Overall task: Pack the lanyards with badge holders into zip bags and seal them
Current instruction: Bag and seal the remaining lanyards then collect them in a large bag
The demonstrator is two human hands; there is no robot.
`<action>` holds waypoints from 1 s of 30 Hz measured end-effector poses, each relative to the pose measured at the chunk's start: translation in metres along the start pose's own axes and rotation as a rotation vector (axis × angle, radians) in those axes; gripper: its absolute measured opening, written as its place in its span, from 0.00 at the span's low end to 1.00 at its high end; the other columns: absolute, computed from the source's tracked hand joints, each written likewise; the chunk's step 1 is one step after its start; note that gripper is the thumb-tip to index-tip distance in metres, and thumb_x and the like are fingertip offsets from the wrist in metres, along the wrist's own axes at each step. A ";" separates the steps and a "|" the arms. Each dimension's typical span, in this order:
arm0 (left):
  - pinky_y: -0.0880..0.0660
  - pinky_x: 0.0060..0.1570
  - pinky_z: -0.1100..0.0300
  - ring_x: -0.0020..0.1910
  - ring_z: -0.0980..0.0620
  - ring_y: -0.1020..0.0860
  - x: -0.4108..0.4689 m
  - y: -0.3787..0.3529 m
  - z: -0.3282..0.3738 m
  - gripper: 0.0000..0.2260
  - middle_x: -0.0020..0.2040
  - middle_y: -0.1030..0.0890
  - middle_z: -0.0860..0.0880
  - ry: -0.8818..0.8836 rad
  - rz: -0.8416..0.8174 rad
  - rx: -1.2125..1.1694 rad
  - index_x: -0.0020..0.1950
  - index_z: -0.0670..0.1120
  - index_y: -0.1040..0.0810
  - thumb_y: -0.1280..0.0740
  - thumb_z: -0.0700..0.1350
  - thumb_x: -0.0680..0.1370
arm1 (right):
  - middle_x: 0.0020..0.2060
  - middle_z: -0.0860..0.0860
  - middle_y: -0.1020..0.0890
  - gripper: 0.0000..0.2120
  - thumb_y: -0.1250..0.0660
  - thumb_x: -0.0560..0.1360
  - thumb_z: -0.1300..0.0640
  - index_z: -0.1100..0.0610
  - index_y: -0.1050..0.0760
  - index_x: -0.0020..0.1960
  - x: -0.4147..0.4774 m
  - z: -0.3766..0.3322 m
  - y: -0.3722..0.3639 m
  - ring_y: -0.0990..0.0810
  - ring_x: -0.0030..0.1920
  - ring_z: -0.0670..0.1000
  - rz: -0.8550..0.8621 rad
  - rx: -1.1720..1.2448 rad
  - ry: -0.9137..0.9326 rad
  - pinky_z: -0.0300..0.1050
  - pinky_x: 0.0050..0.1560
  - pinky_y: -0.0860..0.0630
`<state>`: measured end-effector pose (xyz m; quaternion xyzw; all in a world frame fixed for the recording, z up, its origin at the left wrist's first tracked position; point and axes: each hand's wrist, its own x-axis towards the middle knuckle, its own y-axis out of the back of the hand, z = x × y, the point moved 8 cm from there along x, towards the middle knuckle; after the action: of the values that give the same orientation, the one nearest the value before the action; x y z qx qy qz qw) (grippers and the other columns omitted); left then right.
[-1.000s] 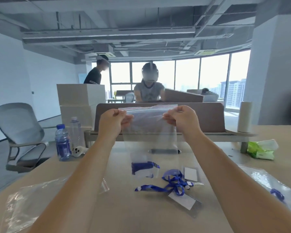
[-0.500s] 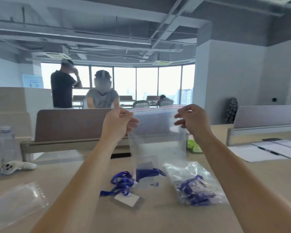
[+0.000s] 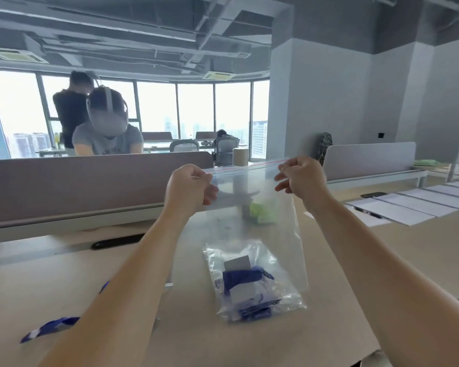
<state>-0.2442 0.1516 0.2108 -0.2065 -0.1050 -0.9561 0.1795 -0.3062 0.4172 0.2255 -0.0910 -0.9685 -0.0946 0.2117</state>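
Both hands are up at mid-frame. Left hand (image 3: 190,188) and right hand (image 3: 301,177) each pinch a top corner of a clear zip bag (image 3: 249,186), its strip stretched taut between them. A blue lanyard (image 3: 243,278) with badge holder (image 3: 237,262) sits low in it, lower centre. Can't tell if it's sealed yet. A crinkled bag (image 3: 284,300) on the bench (image 3: 64,274) behind looks already packed. A loose lanyard (image 3: 48,328) lies lower left, so probably one more to pack.
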 end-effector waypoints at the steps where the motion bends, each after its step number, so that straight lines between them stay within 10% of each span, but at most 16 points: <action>1: 0.23 0.29 0.58 0.32 0.44 0.18 0.007 -0.006 -0.012 0.03 0.36 0.15 0.41 0.013 0.001 0.016 0.47 0.39 0.25 0.35 0.39 0.79 | 0.36 0.55 0.15 0.03 0.34 0.78 0.60 0.61 0.24 0.47 0.010 0.017 -0.006 0.17 0.27 0.51 -0.016 0.013 -0.028 0.41 0.29 0.25; 16: 0.18 0.48 0.41 0.40 0.40 0.16 0.066 -0.048 -0.214 0.05 0.37 0.16 0.43 0.296 0.005 0.220 0.43 0.45 0.26 0.37 0.39 0.78 | 0.34 0.59 0.22 0.05 0.35 0.78 0.67 0.61 0.28 0.45 0.063 0.219 -0.105 0.21 0.28 0.54 -0.166 0.111 -0.370 0.44 0.32 0.19; 24: 0.26 0.61 0.53 0.62 0.41 0.22 0.055 -0.066 -0.239 0.27 0.68 0.24 0.40 0.372 -0.167 0.501 0.76 0.40 0.36 0.34 0.48 0.80 | 0.52 0.63 0.20 0.27 0.31 0.77 0.63 0.66 0.36 0.72 0.049 0.247 -0.114 0.17 0.36 0.55 -0.270 -0.048 -0.458 0.42 0.35 0.17; 30: 0.30 0.57 0.57 0.64 0.47 0.25 0.044 -0.058 -0.214 0.22 0.68 0.25 0.45 0.240 -0.162 0.470 0.72 0.45 0.30 0.32 0.49 0.79 | 0.40 0.53 0.16 0.21 0.29 0.73 0.56 0.61 0.26 0.64 0.040 0.215 -0.115 0.15 0.36 0.54 -0.204 -0.206 -0.280 0.56 0.46 0.16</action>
<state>-0.3809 0.1325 0.0316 -0.0353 -0.3184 -0.9343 0.1565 -0.4513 0.3591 0.0339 -0.0259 -0.9778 -0.2007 0.0538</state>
